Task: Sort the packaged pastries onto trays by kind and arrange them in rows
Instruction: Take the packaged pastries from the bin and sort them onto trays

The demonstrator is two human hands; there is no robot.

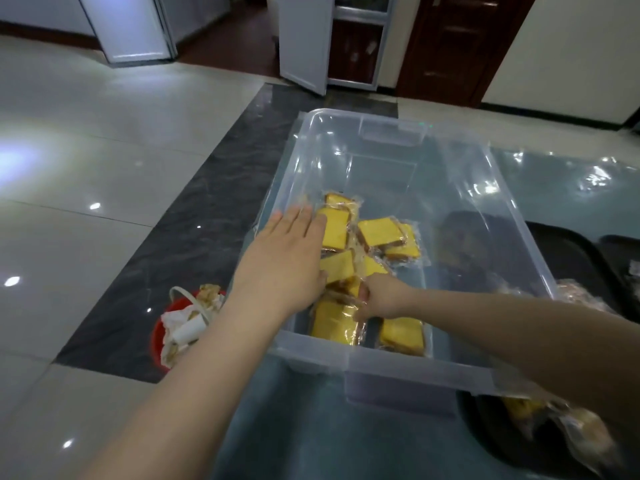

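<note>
Packaged pastries (377, 268), yellow cake slices in clear wrap, lie loose in the clear bin (485, 209) on the surface's left edge. Left hand (287, 258) lies flat over the pile, fingers straight, probably steadying it; right hand (382, 296) pinches one packet, apparently for lifting toward the dark trays (571, 258) at right.

Two bare forearms reach forward from the bottom of the frame toward its centre. The left hand (287, 258) lies flat, palm down, fingers straight and together. Just right of it, the right hand (382, 295) is curled, fingers pinching.
</note>
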